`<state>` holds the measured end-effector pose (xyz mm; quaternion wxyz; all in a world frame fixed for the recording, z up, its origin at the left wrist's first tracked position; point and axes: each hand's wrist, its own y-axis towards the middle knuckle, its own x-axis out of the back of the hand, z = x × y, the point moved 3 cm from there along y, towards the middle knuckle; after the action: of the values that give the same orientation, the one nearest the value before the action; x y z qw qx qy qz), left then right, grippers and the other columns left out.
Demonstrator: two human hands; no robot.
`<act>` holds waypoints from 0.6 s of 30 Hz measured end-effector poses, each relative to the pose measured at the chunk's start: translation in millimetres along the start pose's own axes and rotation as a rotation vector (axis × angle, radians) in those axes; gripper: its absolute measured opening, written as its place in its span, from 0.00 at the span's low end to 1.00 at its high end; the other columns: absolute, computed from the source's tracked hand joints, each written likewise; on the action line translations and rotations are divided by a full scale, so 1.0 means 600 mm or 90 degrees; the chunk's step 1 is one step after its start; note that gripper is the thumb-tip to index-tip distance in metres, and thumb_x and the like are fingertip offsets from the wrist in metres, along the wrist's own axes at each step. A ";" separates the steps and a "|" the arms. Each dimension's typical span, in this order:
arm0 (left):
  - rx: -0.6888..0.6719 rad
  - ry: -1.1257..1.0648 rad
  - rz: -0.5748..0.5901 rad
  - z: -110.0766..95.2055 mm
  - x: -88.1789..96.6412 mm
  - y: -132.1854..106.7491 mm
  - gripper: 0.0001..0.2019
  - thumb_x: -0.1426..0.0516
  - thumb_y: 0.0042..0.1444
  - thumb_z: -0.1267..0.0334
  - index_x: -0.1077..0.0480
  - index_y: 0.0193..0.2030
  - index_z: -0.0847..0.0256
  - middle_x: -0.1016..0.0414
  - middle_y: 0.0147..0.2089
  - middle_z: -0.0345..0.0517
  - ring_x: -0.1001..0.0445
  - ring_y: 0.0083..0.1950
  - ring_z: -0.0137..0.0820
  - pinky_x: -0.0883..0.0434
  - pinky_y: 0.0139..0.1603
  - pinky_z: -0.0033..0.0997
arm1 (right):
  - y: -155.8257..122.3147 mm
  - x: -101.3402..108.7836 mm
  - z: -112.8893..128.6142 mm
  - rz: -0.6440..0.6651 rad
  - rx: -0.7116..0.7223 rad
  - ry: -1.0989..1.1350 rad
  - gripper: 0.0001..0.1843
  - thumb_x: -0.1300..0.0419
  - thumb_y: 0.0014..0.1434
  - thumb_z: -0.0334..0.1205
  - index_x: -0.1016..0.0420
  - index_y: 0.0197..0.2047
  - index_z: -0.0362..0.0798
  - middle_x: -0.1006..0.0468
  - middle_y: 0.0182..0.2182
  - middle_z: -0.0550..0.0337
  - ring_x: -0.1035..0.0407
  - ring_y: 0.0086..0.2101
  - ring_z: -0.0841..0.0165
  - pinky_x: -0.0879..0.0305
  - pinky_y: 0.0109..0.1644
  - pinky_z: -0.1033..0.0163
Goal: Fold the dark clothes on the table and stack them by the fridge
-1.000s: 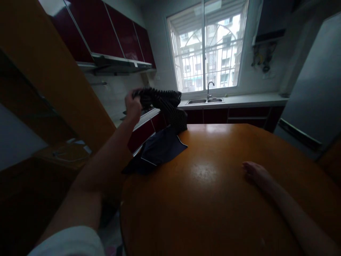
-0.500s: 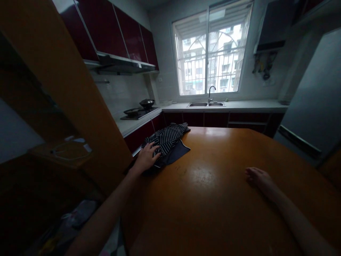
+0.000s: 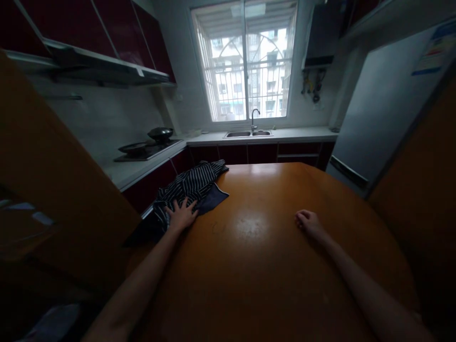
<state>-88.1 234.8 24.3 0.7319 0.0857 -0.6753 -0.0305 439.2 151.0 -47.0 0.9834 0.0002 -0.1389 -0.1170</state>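
A rumpled black-and-white striped garment point(image 3: 195, 183) lies at the far left edge of the wooden table point(image 3: 256, 270). Tucked against it is a dark blue-grey cloth point(image 3: 212, 199) with a pale edge, and black fabric point(image 3: 146, 230) spreads from its near left end. My left hand point(image 3: 182, 216) rests with fingers spread on the near side of the striped garment, pressing on it without gripping. On the right half of the table, my right hand point(image 3: 309, 223) lies on its side, fingers loosely curled. Nothing shows in it.
Beyond the table, a counter point(image 3: 295, 134) carries a sink point(image 3: 238, 134) with a faucet point(image 3: 254, 118) below a barred window. Pans point(image 3: 160, 134) sit on a stove point(image 3: 149, 151) at the left. A refrigerator point(image 3: 374, 104) stands at the right, and a wooden partition point(image 3: 71, 156) at the near left.
The view has turned to the right. My left hand has shifted rightward and nearer on the striped garment, its fingers now spread wider. My right hand stays about where it was on the table.
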 end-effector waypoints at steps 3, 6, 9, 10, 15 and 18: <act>-0.026 -0.007 -0.068 -0.080 0.010 -0.021 0.30 0.52 0.67 0.51 0.42 0.72 0.62 0.53 0.77 0.62 0.62 0.76 0.66 0.62 0.66 0.78 | -0.019 -0.027 0.032 -0.063 0.126 -0.190 0.15 0.47 0.59 0.44 0.23 0.40 0.46 0.20 0.39 0.49 0.26 0.39 0.61 0.29 0.46 0.55; -0.208 -0.094 -0.058 -0.211 -0.004 -0.071 0.29 0.55 0.69 0.53 0.46 0.74 0.61 0.52 0.77 0.59 0.59 0.77 0.54 0.60 0.70 0.70 | -0.047 -0.074 0.062 -0.054 0.229 -0.351 0.21 0.49 0.64 0.43 0.25 0.55 0.47 0.26 0.56 0.45 0.33 0.57 0.58 0.39 0.63 0.50; -0.340 -0.181 0.041 -0.315 -0.028 -0.123 0.29 0.54 0.69 0.49 0.45 0.74 0.55 0.52 0.77 0.55 0.56 0.77 0.50 0.57 0.72 0.65 | -0.076 -0.118 0.075 0.024 0.263 -0.482 0.31 0.48 0.65 0.49 0.37 0.69 0.50 0.40 0.69 0.46 0.48 0.68 0.54 0.54 0.70 0.43; -0.359 -0.195 0.062 -0.334 -0.033 -0.135 0.30 0.54 0.69 0.47 0.44 0.74 0.55 0.53 0.77 0.56 0.57 0.77 0.49 0.57 0.72 0.63 | -0.083 -0.128 0.077 0.055 0.272 -0.514 0.33 0.48 0.66 0.51 0.41 0.71 0.52 0.45 0.71 0.47 0.53 0.70 0.53 0.58 0.71 0.41; -0.424 -0.219 0.092 -0.339 -0.038 -0.146 0.30 0.52 0.68 0.45 0.44 0.73 0.51 0.56 0.78 0.51 0.61 0.78 0.49 0.59 0.73 0.60 | -0.095 -0.141 0.074 0.163 0.298 -0.567 0.38 0.49 0.66 0.58 0.48 0.75 0.54 0.56 0.75 0.50 0.63 0.72 0.53 0.66 0.73 0.41; -0.443 -0.228 0.103 -0.329 -0.039 -0.144 0.28 0.53 0.69 0.46 0.45 0.74 0.46 0.54 0.78 0.46 0.61 0.78 0.48 0.61 0.73 0.62 | -0.086 -0.138 0.067 0.215 0.275 -0.573 0.38 0.51 0.66 0.61 0.44 0.74 0.51 0.54 0.74 0.47 0.62 0.72 0.52 0.68 0.73 0.40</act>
<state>112.2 170.4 -27.7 0.5878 -0.2272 -0.7463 -0.2143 338.8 121.5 -32.5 0.8093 0.1301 -0.5663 0.0861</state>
